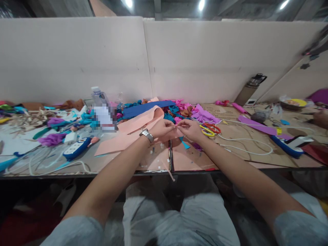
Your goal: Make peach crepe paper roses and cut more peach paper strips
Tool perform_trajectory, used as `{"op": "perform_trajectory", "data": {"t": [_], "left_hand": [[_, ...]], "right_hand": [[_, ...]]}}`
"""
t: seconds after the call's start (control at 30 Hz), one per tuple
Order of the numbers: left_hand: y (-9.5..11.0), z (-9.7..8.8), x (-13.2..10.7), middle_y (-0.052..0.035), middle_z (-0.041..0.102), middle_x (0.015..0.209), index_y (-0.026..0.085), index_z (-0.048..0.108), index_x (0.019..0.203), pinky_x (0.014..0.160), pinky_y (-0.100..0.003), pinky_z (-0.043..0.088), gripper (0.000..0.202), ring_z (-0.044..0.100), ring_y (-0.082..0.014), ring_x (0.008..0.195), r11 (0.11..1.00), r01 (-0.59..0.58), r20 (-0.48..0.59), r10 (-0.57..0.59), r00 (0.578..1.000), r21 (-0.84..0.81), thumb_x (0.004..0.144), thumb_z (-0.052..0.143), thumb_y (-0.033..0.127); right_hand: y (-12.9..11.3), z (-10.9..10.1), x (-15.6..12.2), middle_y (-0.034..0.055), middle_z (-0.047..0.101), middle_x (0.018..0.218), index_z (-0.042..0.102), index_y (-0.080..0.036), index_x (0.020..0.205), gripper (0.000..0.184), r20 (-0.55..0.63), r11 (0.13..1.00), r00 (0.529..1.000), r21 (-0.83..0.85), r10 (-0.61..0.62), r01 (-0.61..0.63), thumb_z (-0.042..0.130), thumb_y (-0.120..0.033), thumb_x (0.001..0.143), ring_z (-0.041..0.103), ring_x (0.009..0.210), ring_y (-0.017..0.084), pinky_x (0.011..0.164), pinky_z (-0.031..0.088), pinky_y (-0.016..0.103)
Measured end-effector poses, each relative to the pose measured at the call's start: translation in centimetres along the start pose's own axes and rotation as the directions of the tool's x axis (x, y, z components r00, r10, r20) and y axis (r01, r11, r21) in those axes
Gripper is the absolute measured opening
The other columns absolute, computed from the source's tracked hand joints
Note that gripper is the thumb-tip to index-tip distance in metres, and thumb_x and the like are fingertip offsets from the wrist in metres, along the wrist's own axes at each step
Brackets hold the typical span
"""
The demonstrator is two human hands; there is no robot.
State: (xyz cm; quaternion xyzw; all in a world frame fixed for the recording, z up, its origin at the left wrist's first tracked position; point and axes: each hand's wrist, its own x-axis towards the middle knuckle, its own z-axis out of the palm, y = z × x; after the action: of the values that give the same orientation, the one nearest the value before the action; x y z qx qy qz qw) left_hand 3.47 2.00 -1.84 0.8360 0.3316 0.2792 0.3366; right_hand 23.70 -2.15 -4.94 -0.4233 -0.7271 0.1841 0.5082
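The left hand [162, 128] and the right hand [190, 129] meet over the worktop [242, 153], fingertips almost touching; the fingers of both are drawn close together in a pinch on a small thin piece [175, 125], with the left hand at its nine o'clock and the right at its three; the piece is too small for its material to be told; a metal watch [147, 135] circles the left wrist.

Taking the pinched piece as the clock's centre, a peach sheet [138, 122] lies between nine and ten, its near end curled over in a loop just beside the left hand; a dark blue strip [146, 108] sits beyond it at ten; crumpled purple material [205, 114] lies at two; scissor-like yellow handles [207, 131] and orange handles [214, 127] rest at three, near the right hand; a blue scrap [185, 144] shows at five, and a narrow peach strip [169, 172] hangs over the front edge at six.

Farther out, a blue-and-white power strip [77, 149] lies between eight and nine; a clear bottle [98, 97], partly pixelated, stands toward ten; a flask [248, 91] leans at two by the pale partition [205, 61].
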Motion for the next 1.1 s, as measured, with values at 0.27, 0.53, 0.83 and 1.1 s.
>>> {"op": "perform_trajectory", "data": {"t": [0.27, 0.53, 0.83, 1.1], "left_hand": [[0.4, -0.2, 0.0, -0.0008, 0.060, 0.069, 0.014, 0.071, 0.078, 0.063, -0.027, 0.038, 0.034, 0.050, -0.0141, 0.067, 0.996, 0.035, 0.017, -0.034, 0.999, -0.078, 0.080, 0.062, 0.047], [1.1, -0.2, -0.3, 0.0026, 0.044, 0.059, 0.016, 0.058, 0.064, 0.060, -0.028, 0.032, 0.042, 0.039, -0.0121, 0.060, 0.992, 0.058, -0.007, -0.059, 0.998, -0.116, 0.085, 0.056, 0.052], [1.0, 0.0, -0.1, 0.0009, 0.053, 0.063, 0.016, 0.062, 0.067, 0.062, -0.027, 0.036, 0.037, 0.045, -0.0132, 0.063, 0.990, 0.050, 0.007, -0.049, 0.999, -0.130, 0.081, 0.060, 0.050], [0.8, 0.0, 0.0, 0.0020, 0.050, 0.063, 0.016, 0.061, 0.068, 0.061, -0.026, 0.032, 0.033, 0.043, -0.0117, 0.062, 0.991, 0.024, -0.008, -0.025, 1.000, -0.129, 0.081, 0.063, 0.045]], "right_hand": [[-0.4, -0.2, 0.0, 0.0046, 0.077, 0.085, 0.074, -0.021, 0.086, 0.011, -0.013, 0.993, 0.997, -0.091, -0.080, 0.078, 0.069, -0.031, 0.085, 0.072, 0.079, 0.022, 0.075, 0.056, 0.033], [-0.6, -0.3, 0.0, 0.0055, 0.079, 0.088, 0.075, -0.021, 0.087, 0.010, -0.012, 0.986, 0.993, -0.122, -0.114, 0.112, 0.066, -0.025, 0.083, 0.073, 0.082, 0.022, 0.077, 0.056, 0.033], [-0.3, -0.2, -0.1, 0.0048, 0.078, 0.086, 0.074, -0.022, 0.085, 0.007, -0.021, 0.986, 0.993, -0.118, -0.117, 0.114, 0.067, -0.023, 0.083, 0.072, 0.080, 0.021, 0.075, 0.056, 0.032], [-0.2, -0.2, -0.2, 0.0049, 0.078, 0.087, 0.074, -0.021, 0.088, 0.010, -0.030, 0.987, 0.994, -0.123, -0.105, 0.101, 0.069, -0.029, 0.084, 0.073, 0.080, 0.022, 0.075, 0.056, 0.033]]}}
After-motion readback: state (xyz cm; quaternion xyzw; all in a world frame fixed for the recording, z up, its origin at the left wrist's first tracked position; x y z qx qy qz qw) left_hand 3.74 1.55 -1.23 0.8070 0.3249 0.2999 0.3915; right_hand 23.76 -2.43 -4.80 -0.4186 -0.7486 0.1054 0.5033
